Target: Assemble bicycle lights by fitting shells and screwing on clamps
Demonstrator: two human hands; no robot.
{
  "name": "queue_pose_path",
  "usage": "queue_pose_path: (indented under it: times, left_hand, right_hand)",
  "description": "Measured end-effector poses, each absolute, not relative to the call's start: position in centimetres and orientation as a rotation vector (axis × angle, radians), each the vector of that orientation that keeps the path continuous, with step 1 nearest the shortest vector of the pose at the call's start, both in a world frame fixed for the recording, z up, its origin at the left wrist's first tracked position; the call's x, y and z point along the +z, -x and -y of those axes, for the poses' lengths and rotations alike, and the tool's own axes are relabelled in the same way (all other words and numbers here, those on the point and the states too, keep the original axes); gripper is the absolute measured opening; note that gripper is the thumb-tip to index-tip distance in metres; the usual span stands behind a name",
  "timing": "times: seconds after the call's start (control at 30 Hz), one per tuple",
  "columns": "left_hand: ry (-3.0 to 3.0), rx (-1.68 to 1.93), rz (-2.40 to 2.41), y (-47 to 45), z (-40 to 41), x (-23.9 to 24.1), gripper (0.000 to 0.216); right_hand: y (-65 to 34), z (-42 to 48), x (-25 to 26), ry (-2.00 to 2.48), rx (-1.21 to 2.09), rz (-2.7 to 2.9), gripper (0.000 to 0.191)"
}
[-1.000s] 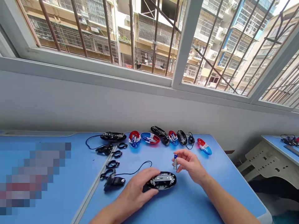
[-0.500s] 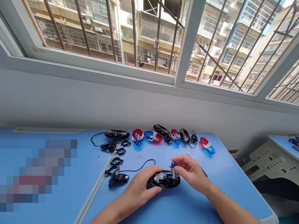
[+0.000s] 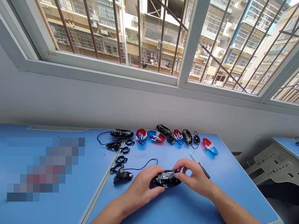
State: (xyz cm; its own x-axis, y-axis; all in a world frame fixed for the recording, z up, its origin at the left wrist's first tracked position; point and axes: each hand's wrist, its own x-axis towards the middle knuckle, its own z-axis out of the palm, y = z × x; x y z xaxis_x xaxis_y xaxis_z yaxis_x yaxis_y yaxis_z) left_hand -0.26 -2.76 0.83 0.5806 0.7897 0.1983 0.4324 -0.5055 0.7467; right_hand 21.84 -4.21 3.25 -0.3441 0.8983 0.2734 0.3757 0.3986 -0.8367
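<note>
A black oval lamp base [image 3: 166, 179] with its circuit board showing lies on the blue table [image 3: 177, 205]. My left hand [image 3: 143, 185] grips its left end, fingers curled around it. My right hand [image 3: 195, 177] pinches a small blue and silver battery [image 3: 175, 171], laid almost flat into the base's right end. A thin black cable [image 3: 142, 166] runs from the base to a black switch [image 3: 123, 176] at the left.
Red and blue lamp covers [image 3: 154, 136] and black bases [image 3: 121, 133] line the table's back edge. Black clamp rings [image 3: 121, 159] lie at the left. A screwdriver [image 3: 200, 165] lies just behind my right hand. A second desk [image 3: 286, 146] stands at the right.
My right hand brought the upright battery down from above the table and tipped it flat into the base. My left hand stayed on the base. The screwdriver came into view.
</note>
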Motion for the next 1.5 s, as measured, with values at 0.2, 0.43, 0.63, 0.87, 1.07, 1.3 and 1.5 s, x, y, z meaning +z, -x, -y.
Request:
queue_pose_path:
  times: [0.2, 0.43, 0.63, 0.87, 1.07, 1.3, 1.5]
  left_hand:
    - [-2.425, 0.701, -1.174, 0.1, 3.1, 0.2, 0.023]
    - [-2.623, 0.735, -1.379, -0.5, 3.5, -1.2, 0.026]
    - [-2.611, 0.747, -1.142, 0.1, 4.5, -0.9, 0.058]
    - [-2.605, 0.814, -0.828, -0.4, 4.4, -0.8, 0.049]
    - [-2.469, 0.997, -1.023, -0.1, 4.0, -0.4, 0.035]
    - [-2.444, 0.500, -1.127, 0.3, 1.3, 2.1, 0.095]
    - [-2.272, 0.162, -0.968, -1.4, -0.5, 2.7, 0.122]
  right_hand:
    - [-23.1, 3.1, 3.4, 1.182, 1.095, 1.607, 0.019]
    - [-23.3, 2.2, 2.4, 1.366, 1.512, 1.480, 0.033]
    - [-22.8, 1.7, 1.2, 1.300, 1.414, 1.437, 0.035]
    - [-22.4, 0.9, 0.5, 1.227, 1.319, 1.351, 0.034]
    - [-22.3, 0.5, 0.1, 1.226, 1.290, 1.345, 0.035]
    - [-22.5, 0.1, -0.5, 1.205, 1.311, 1.336, 0.036]
    - [-22.5, -0.2, -1.1, 1.199, 1.287, 1.343, 0.038]
